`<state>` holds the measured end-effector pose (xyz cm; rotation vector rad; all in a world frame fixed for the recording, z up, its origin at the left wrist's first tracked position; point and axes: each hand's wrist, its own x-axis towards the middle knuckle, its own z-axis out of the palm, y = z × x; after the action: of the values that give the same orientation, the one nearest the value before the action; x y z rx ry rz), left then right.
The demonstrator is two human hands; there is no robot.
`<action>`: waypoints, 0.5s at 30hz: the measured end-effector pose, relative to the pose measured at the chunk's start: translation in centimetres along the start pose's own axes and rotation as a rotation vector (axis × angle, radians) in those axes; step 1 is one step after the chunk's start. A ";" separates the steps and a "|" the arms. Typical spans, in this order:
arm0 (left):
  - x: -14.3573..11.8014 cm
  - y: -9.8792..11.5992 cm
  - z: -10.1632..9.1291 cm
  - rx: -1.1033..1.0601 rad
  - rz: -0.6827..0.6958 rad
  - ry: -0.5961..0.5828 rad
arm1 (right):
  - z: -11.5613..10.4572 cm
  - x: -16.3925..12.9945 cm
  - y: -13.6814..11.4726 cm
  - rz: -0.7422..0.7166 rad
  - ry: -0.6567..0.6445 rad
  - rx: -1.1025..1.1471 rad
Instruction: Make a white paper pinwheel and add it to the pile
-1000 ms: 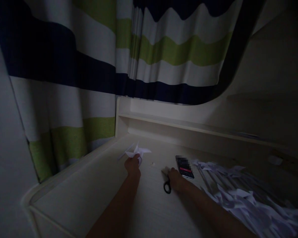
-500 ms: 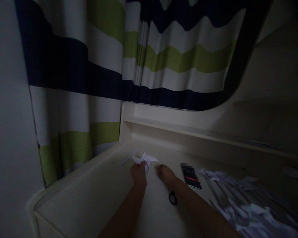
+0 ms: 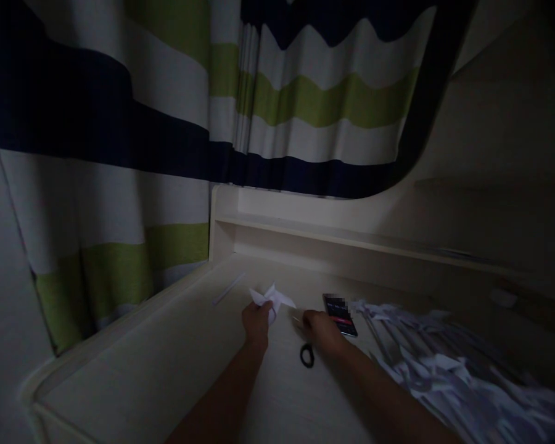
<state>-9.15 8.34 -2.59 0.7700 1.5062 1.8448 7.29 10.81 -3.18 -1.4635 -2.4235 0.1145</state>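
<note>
On desk (image 3: 176, 364), L hand (image 3: 256, 320) still pinching folded paper (image 3: 272, 298), R hand (image 3: 320, 327) back by scissors (image 3: 307, 355), fingers unclear.

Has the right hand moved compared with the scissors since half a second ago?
Yes. The right hand has drawn back toward the scissors, now close beside their black handle.

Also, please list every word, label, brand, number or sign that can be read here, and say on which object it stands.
No text can be read in this picture.
The phone: its screen shows a red bar and faint marks, partly pixelated, too dark and small to read.
The folded paper in the left hand: no print visible.
The scissors under the right hand, the paper pile and the striped curtain: no lettering visible.
</note>
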 end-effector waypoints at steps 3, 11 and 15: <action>-1.8 0.4 0.7 0.009 0.009 -0.128 | -1.8 -4.0 2.1 0.062 0.084 0.166; -8.3 1.2 2.6 0.097 0.026 -0.400 | -5.4 -11.3 2.8 0.072 0.439 0.555; -10.0 1.1 3.1 0.175 0.033 -0.482 | -6.4 -12.6 1.1 -0.099 0.468 0.430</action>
<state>-0.52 2.36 -1.45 1.2271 1.3483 1.4218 15.56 -0.28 -0.12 -1.0383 -1.9363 0.2269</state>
